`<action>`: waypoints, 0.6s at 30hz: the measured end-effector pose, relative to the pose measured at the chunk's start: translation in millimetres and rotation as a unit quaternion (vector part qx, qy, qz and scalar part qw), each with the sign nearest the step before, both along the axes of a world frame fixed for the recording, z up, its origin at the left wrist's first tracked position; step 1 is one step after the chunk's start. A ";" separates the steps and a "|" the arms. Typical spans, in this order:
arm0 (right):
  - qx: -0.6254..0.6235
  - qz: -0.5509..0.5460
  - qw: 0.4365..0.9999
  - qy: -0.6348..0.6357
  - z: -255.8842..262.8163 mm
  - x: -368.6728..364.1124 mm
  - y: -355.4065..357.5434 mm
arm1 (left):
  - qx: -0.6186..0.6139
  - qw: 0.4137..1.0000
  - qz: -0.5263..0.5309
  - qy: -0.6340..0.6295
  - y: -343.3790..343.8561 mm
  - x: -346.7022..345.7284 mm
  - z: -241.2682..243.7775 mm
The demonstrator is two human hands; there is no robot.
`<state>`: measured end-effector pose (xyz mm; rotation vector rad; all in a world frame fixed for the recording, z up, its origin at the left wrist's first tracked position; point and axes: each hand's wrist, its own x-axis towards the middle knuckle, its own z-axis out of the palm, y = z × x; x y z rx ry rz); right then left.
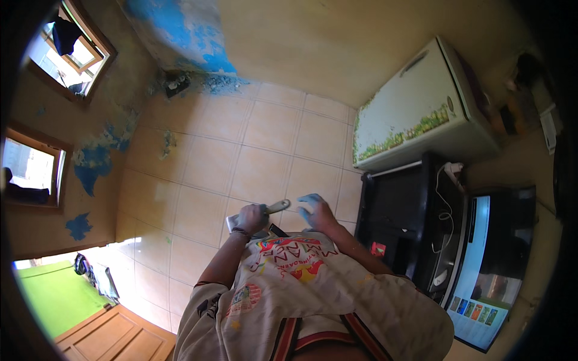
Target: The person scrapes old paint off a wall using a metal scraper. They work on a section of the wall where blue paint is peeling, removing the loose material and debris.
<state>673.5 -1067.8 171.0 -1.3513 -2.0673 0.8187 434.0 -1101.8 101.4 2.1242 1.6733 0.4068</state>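
My left hand (pixel 253 219) is closed around a hand scraper (pixel 277 206) in front of my shirt. The scraper's handle, with a hole in its end, points to the right, and a pale flat blade (pixel 231 223) shows on the left of the fist. Just right of the handle's end, my right hand (pixel 318 213) is held in the air with its fingers apart and nothing in it. Bluish dust coats the fingers of both hands. A small dark object (pixel 277 230) shows between the hands at the shirt's edge; I cannot tell what it is.
Blue paint patches (pixel 92 167) mark the left wall under two windows. Paint flakes (pixel 221 84) and a dark object (pixel 177 85) lie in the far corner on the tiled floor (pixel 262 167). To the right stand a white refrigerator (pixel 406 99), a black cabinet (pixel 393 203) and a television (pixel 492 270).
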 end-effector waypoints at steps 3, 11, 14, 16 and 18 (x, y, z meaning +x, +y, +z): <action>-0.020 0.051 0.998 -0.003 19.2 -64.2 41.9 | 0.010 0.995 -0.102 -0.018 63.9 -21.7 43.5; -0.247 0.192 0.945 -0.092 39.3 -127.3 190.6 | 0.110 0.974 -0.196 -0.024 208.8 -91.0 62.2; -0.432 0.117 0.892 -0.061 66.4 -158.9 248.7 | 0.123 0.976 -0.182 0.002 274.1 -133.2 89.4; -0.379 0.170 0.909 -0.026 55.9 -176.2 292.1 | 0.131 0.971 -0.201 -0.009 316.7 -160.0 96.3; -0.311 0.213 0.926 -0.008 28.0 -186.2 336.8 | 0.084 0.971 -0.222 0.036 357.1 -189.1 96.2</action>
